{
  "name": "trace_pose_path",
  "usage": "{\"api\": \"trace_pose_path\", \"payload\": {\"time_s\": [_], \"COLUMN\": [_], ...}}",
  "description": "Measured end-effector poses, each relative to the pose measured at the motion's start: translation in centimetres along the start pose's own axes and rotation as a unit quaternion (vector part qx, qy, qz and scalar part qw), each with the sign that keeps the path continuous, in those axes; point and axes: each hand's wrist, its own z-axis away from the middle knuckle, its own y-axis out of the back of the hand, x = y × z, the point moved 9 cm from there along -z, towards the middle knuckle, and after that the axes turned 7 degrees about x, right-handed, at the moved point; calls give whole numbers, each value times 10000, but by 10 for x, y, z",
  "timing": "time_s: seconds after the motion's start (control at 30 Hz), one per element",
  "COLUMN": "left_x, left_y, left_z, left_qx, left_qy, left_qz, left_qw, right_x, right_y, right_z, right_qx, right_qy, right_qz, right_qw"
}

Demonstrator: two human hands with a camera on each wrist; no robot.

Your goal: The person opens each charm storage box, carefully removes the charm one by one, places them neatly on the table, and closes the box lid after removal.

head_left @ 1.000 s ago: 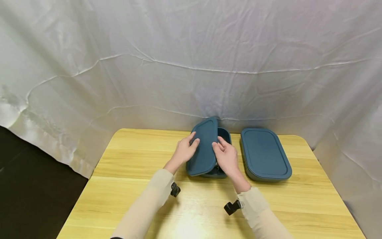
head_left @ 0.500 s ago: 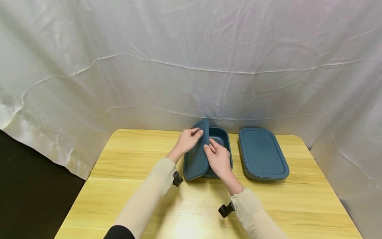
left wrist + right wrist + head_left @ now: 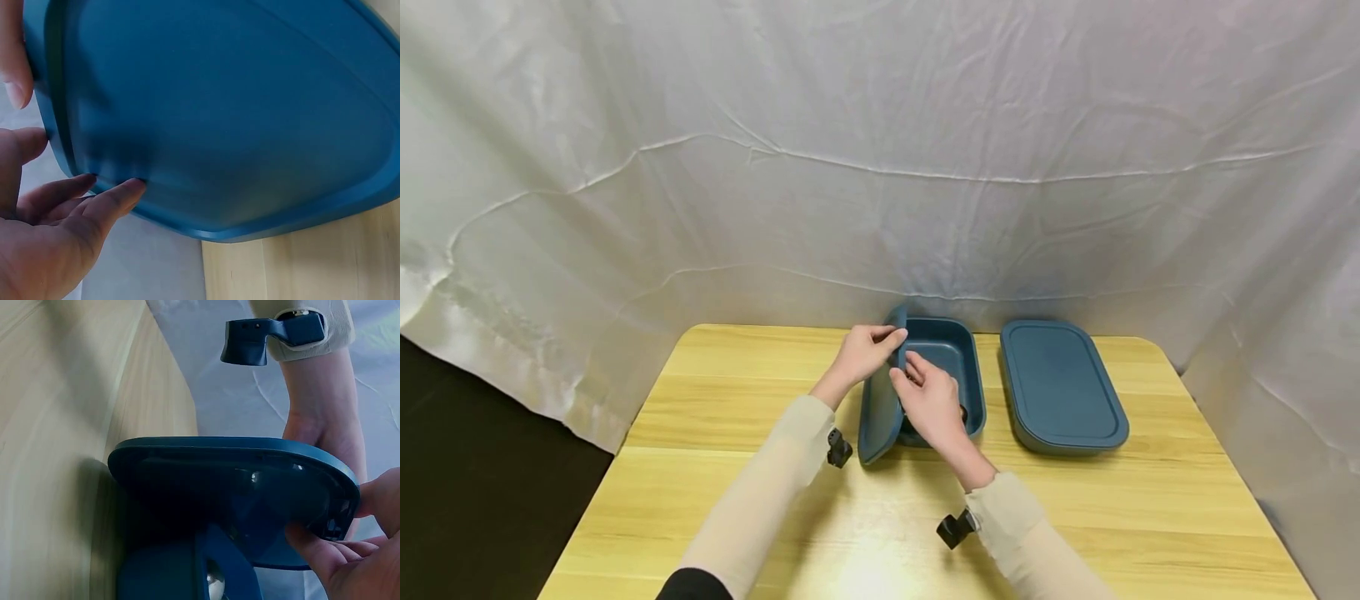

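A dark blue rectangular lid (image 3: 878, 412) stands steeply tilted along the left side of an open dark blue food container (image 3: 972, 367). My left hand (image 3: 861, 357) pinches the lid near its upper far corner; in the left wrist view its fingers (image 3: 112, 203) press the lid's outer face, thumb at the edge. My right hand (image 3: 934, 407) reaches over the container and holds the lid's raised edge. In the right wrist view its fingers (image 3: 312, 547) lie against the lid's inner face. A shiny rounded metal thing (image 3: 215, 586) shows inside the container, mostly hidden.
A second dark blue container with its lid on (image 3: 1063, 387) stands to the right on the wooden table (image 3: 760, 500). Pale grey cloth (image 3: 880, 150) hangs behind the table and at its sides. Dark floor (image 3: 482, 467) shows at the left.
The lid has swung up and left, from lying slanted over the container to standing nearly on edge, uncovering most of the inside. Both hands still hold it; the right hand has moved left.
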Motion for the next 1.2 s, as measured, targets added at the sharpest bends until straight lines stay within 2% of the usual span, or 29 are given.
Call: {"api": "trace_pose_path", "payload": {"time_s": [0.17, 0.37, 0.5, 0.63, 0.87, 1.07, 1.2], "left_x": [-5, -10, -14, -21, -36, -49, -60], "left_y": [4, 12, 20, 30, 48, 67, 87], "left_z": [0, 2, 3, 2, 7, 17, 25], "left_qx": [54, 107, 256, 499, 565, 636, 938], "left_qy": [108, 349, 455, 479, 870, 1175, 1399], "left_qz": [101, 484, 871, 1025, 1689, 1794, 1287], "left_qw": [9999, 9982, 9948, 9923, 9802, 9747, 9773], "right_x": [-3, -7, -10, -12, -6, 0, 7], "right_y": [-4, -10, -16, -23, -28, -38, -56], "right_z": [1, 2, 5, 9, 13, 21, 35], "right_qx": [-81, -247, -462, -677, -826, -1188, -1883], "right_qy": [-4, 103, 238, 375, 404, 401, 548], "right_qz": [0, -52, -285, -386, -206, 38, 243], "right_qw": [10000, 9996, 9982, 9963, 9955, 9921, 9803]}}
